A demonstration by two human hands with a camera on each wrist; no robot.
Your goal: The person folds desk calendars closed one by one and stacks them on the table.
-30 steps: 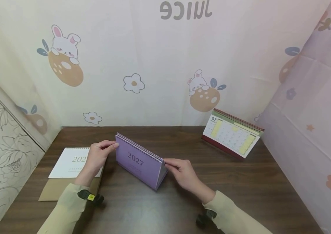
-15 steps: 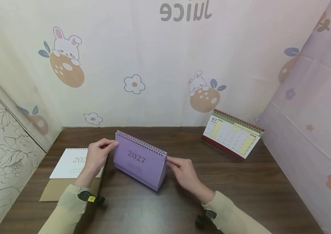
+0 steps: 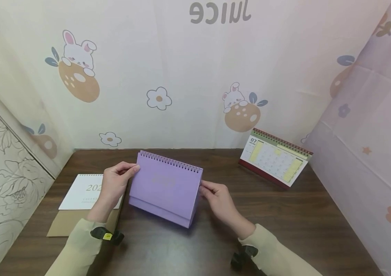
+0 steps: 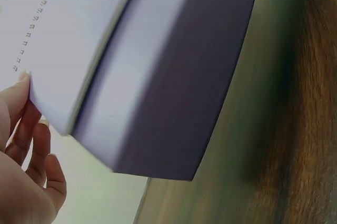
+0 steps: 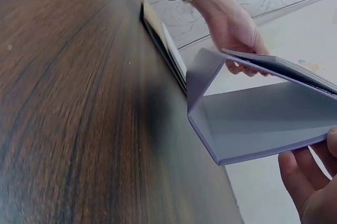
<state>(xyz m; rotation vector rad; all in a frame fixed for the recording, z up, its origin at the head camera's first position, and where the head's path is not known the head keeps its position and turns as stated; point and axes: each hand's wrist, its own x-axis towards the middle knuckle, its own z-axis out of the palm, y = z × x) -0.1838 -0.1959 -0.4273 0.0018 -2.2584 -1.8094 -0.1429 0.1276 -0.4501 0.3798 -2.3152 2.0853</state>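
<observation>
A purple spiral-bound desk calendar (image 3: 164, 191) is held between both hands over the middle of the table, its front cover tilted up towards me. My left hand (image 3: 114, 186) pinches its upper left edge by the spiral, thumb on the cover. On the other side, my right hand (image 3: 220, 201) grips the right edge with thumb and fingers. The right wrist view shows the calendar's folded stand (image 5: 253, 119) from its end, hollow inside, raised off the tabletop. Glare washes out the cover's print in the head view.
A white desk calendar (image 3: 78, 195) with a tan base stands at the left, partly behind my left arm. At the back right stands a red and green calendar (image 3: 273, 159) with a month page. Curtains (image 3: 195, 69) border the dark wooden table (image 3: 285, 230).
Both hands have tilted the purple calendar back, so its cover faces upward more and its spiral edge has risen in view. Its right end has shifted slightly right with my right hand.
</observation>
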